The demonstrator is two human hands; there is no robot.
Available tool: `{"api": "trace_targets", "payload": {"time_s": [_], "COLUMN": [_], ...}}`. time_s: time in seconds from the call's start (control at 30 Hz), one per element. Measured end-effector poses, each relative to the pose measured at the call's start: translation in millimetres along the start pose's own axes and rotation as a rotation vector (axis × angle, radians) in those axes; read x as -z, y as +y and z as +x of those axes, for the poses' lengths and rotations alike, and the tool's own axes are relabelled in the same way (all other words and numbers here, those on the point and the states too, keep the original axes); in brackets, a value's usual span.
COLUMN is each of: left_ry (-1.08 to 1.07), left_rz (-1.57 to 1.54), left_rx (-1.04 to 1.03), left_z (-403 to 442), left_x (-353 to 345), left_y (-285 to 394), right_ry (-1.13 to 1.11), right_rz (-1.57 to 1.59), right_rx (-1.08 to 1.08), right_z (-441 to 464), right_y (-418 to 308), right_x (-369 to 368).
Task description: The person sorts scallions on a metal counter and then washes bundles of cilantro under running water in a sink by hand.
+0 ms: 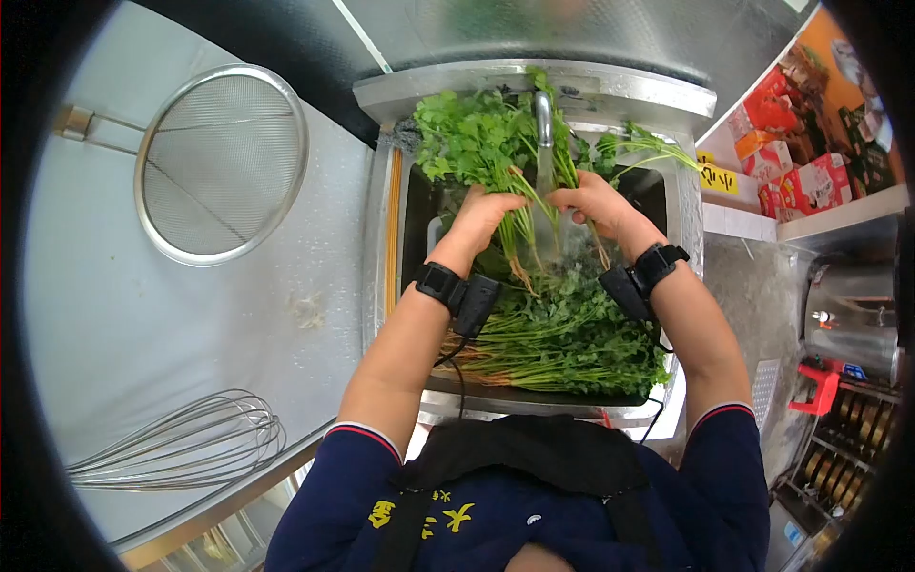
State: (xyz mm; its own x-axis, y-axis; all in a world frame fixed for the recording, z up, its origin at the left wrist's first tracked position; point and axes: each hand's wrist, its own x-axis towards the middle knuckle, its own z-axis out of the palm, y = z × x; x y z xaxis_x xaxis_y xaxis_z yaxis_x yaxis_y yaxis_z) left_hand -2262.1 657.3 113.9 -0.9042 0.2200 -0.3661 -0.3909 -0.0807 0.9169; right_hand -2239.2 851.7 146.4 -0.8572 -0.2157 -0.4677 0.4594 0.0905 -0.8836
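Note:
My left hand (483,217) is closed around the stems of a leafy bunch of cilantro (467,133), whose roots hang down toward the basin. A few thinner cilantro stems (564,162) are pinched in my right hand (602,208), their roots also pointing down. Between both hands, water runs from the faucet (543,119) over the stems. Below my wrists, a thick pile of cilantro (562,343) lies in the sink (412,205), roots mostly to the left. More sprigs (658,146) rest on the sink's back right corner.
Left of the sink, a large round strainer (224,162) and a wire whisk (186,439) lie on the white counter (191,334). Long wooden sticks (392,229) stand along the sink's left rim. At right are red boxes (810,186) on a shelf and a metal pot (853,319).

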Motion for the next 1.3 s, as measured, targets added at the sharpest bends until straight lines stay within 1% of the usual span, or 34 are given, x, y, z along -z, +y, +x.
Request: {"api": "trace_targets", "payload": {"time_s": [0.03, 0.07, 0.13, 0.17, 0.23, 0.27, 0.33, 0.37, 0.43, 0.53, 0.6, 0.63, 0.7, 0.77, 0.83, 0.9, 0.93, 1.03, 1.1, 1.13, 1.2, 1.3], "left_ry": [-0.085, -0.083, 0.112, 0.111, -0.152, -0.147, -0.157, -0.159, -0.022, -0.027, -0.06, -0.092, -0.115, -0.137, -0.016, -0.055, -0.092, -0.045, -0.052, -0.058, -0.09, -0.15], "left_rz": [-0.002, -0.003, 0.035, 0.035, 0.068, 0.069, 0.182, 0.181, 0.116, 0.027, 0.034, 0.043, 0.078, 0.113, 0.117, 0.077, 0.037, 0.118, 0.13, 0.144, 0.146, 0.131], "left_rx": [-0.059, -0.06, 0.032, 0.033, 0.002, 0.002, 0.011, 0.01, 0.018, 0.01, 0.011, 0.01, 0.002, -0.004, 0.088, 0.079, 0.07, 0.117, 0.103, 0.091, 0.083, 0.047], "left_z": [-12, -19, -27, -26, -22, -18, -13, -13, -15, -18, -16, -14, -11, -12, -18, -20, -21, -21, -22, -22, -20, -18], "left_x": [-6, -11, -19, -18, -12, -9, -5, -5, -6, -7, -7, -7, -5, -3, -7, -7, -7, -9, -11, -12, -11, -12], "left_y": [15, 23, 28, 28, 29, 28, 26, 23, 22, 23, 21, 20, 21, 20, 25, 27, 28, 32, 34, 34, 32, 24], "right_ry": [-0.004, 0.012, 0.029, 0.007, -0.017, -0.013, -0.008, 0.024, 0.055, 0.07, 0.009, 0.009, 0.016, 0.03, 0.049, -0.007, -0.008, 0.01, -0.063, -0.062, 0.002, 0.001], "right_rz": [-0.001, -0.037, -0.07, -0.067, -0.065, -0.01, 0.043, 0.089, 0.135, 0.202, 0.158, 0.158, 0.005, -0.028, -0.059, 0.069, 0.069, 0.136, 0.223, 0.223, 0.324, 0.335], "right_rx": [0.003, 0.023, 0.039, 0.052, 0.067, 0.071, 0.074, 0.062, 0.052, 0.042, 0.044, 0.045, 0.075, 0.084, 0.089, 0.072, 0.072, 0.022, 0.03, 0.031, -0.069, -0.099], "right_z": [1, 0, -1, 0, 2, 2, 3, 2, 2, 1, 2, 1, 0, 3, 2, 3, 3, 4, 4, 4, 4, 4], "right_y": [-1, -2, 0, 1, 2, 3, 5, 6, 6, 4, 4, 3, 1, 1, 3, 3, 4, 9, 13, 15, 17, 16], "right_x": [-2, -4, -4, -2, -2, -4, -5, -3, -2, -4, -6, -8, -11, -9, -5, -4, -5, -7, -9, -10, -16, -17]}}
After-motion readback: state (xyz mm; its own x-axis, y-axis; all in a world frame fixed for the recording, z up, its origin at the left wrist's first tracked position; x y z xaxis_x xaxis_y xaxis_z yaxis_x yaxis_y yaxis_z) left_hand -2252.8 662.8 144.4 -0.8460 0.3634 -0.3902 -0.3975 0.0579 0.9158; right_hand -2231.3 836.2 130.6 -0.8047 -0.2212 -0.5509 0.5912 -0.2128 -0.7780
